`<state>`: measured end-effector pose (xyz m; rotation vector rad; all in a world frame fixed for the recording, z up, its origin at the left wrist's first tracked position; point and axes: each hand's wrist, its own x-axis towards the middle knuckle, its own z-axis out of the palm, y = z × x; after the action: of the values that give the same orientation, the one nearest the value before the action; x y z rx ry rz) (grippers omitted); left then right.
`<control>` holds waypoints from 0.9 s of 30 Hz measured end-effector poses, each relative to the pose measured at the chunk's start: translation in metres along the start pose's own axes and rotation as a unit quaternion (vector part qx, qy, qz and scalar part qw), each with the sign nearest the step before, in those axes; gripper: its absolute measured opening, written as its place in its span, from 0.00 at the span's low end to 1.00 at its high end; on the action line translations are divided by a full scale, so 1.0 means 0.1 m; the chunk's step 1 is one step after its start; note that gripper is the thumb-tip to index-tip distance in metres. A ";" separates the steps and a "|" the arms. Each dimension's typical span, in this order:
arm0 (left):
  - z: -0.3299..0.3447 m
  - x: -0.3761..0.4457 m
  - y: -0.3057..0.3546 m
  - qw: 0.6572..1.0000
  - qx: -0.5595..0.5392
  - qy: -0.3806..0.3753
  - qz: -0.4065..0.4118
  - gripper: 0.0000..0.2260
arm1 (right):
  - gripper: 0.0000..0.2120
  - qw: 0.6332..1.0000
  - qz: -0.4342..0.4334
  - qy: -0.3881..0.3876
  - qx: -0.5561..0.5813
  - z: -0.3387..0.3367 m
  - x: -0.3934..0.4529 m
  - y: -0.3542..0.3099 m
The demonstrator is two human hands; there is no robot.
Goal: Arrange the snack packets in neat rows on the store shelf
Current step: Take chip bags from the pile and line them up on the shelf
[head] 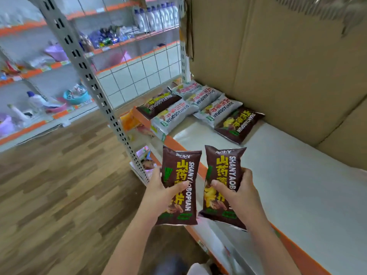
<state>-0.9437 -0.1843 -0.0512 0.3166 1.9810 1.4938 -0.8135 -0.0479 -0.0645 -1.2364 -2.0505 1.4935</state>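
My left hand [160,192] grips a dark brown snack packet [179,171] with yellow lettering, held upright in front of the shelf edge. My right hand [237,192] grips a second brown packet [223,165] of the same kind, just above the white shelf board [288,175]. At the shelf's far end lie several packets flat in two rows: grey ones [215,110] and brown ones [240,124], with another brown packet [158,105] at the front left and a grey one [174,116] beside it.
Brown cardboard [278,56] lines the back of the shelf. An orange strip [294,247] runs along the shelf's front edge. A perforated grey upright [103,100] stands left of the shelf. Other shelves [39,92] with bottles and basins stand across the wooden floor [65,185].
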 end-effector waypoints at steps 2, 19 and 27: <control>0.03 0.27 0.07 0.999 0.023 -0.022 -0.002 0.18 | 0.24 1.000 0.018 0.021 0.006 0.03 0.14 0.00; 0.07 2.23 0.39 0.898 0.281 -0.273 0.198 0.33 | 0.16 0.963 0.149 0.225 -0.013 0.81 1.05 -0.28; 0.10 2.32 0.48 0.881 0.298 -0.262 0.257 0.31 | 0.15 0.960 0.137 0.240 -0.039 0.77 1.22 -0.28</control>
<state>-1.1255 -0.0359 -0.0862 1.4418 1.9133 0.8640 -0.9484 -0.0015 -0.0981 -1.7701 -1.6772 1.0744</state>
